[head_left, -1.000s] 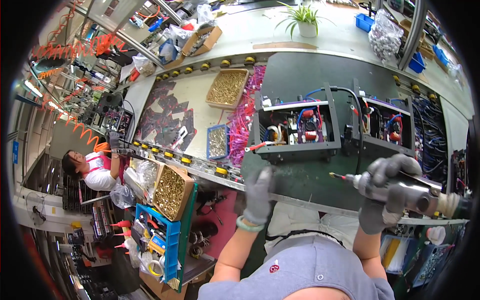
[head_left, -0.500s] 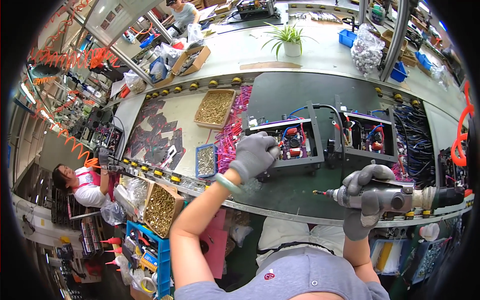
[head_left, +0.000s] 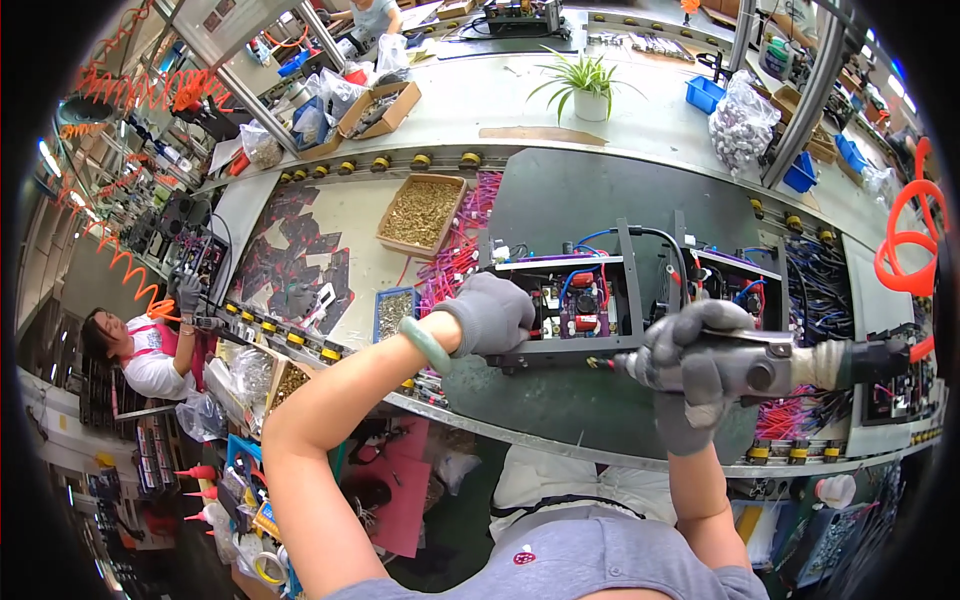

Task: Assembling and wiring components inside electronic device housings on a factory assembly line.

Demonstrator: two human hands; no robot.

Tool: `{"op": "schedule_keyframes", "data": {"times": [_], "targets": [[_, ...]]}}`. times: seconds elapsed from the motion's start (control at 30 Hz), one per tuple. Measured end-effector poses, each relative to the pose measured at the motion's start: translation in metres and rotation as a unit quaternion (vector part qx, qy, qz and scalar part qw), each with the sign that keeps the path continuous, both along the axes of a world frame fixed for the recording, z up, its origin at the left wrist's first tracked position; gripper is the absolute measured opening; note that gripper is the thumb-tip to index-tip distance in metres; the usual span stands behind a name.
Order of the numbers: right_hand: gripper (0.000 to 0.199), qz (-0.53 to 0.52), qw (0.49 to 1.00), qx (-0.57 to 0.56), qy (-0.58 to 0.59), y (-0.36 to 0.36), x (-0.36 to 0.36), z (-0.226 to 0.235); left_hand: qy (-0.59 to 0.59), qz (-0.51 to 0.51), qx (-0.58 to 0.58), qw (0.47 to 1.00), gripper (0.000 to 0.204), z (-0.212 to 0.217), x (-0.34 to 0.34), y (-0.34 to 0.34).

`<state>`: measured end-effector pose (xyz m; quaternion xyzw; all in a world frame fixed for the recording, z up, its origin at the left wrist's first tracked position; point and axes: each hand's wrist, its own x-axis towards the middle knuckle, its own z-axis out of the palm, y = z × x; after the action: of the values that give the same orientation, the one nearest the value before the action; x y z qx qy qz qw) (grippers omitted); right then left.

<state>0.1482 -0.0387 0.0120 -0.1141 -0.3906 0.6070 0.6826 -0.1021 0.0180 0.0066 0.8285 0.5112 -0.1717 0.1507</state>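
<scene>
A black metal chassis (head_left: 560, 347) with a purple circuit board, red parts and blue wires inside stands before me. My left hand (head_left: 490, 314), in a grey glove, is closed around the chassis's left end; its fingertips are partly hidden. My right hand (head_left: 692, 372), gloved too, grips a silver air screwdriver (head_left: 765, 370) held level. Its bit points left, close to the chassis's front edge; I cannot tell whether they touch. A second chassis (head_left: 752, 262) of the same kind sits just to the right, partly covered by my right hand and the tool.
Left of the work lie a cardboard box of brass-coloured screws (head_left: 422, 213), a blue bin of silver screws (head_left: 396, 312) and pink-purple wires (head_left: 480, 215). Black cables (head_left: 822, 290) and an orange air hose (head_left: 905, 265) are at right. A co-worker (head_left: 150, 355) works at far left.
My right hand has brought the screwdriver left and slightly up, nearer the chassis's front edge. My left hand has shifted left and down to the chassis's left end.
</scene>
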Motion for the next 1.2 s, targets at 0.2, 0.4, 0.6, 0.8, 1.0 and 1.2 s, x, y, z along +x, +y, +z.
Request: {"op": "schedule_keyframes", "data": {"times": [0.2, 0.4, 0.6, 0.8, 1.0, 1.2], "targets": [[0.043, 0.097, 0.993, -0.070, 0.016, 0.037, -0.044, -0.016, -0.010, 0.011, 0.007, 1.000, 0.018, 0.001, 0.001, 0.001], [0.040, 0.053, 0.996, 0.012, -0.065, 0.057, -0.067, -0.050, -0.023, 0.014, 0.008, 1.000, 0.016, 0.002, 0.001, 0.002], [0.035, 0.053, 0.968, 0.103, -0.222, 0.064, -0.093, -0.029, 0.063, -0.001, -0.005, 0.998, 0.021, -0.012, -0.002, 0.005], [0.032, 0.029, 0.936, 0.141, -0.320, 0.068, -0.110, -0.016, -0.128, -0.046, 0.137, 0.981, 0.026, -0.054, -0.024, 0.005], [0.035, 0.038, 0.948, 0.161, -0.272, 0.066, -0.103, -0.023, -0.074, 0.008, 0.105, 0.992, 0.022, -0.029, -0.016, -0.004], [0.046, 0.050, 0.972, 0.163, -0.164, 0.049, -0.017, -0.020, -0.792, 0.418, 0.044, 0.442, 0.022, -0.045, -0.056, -0.071]]}}
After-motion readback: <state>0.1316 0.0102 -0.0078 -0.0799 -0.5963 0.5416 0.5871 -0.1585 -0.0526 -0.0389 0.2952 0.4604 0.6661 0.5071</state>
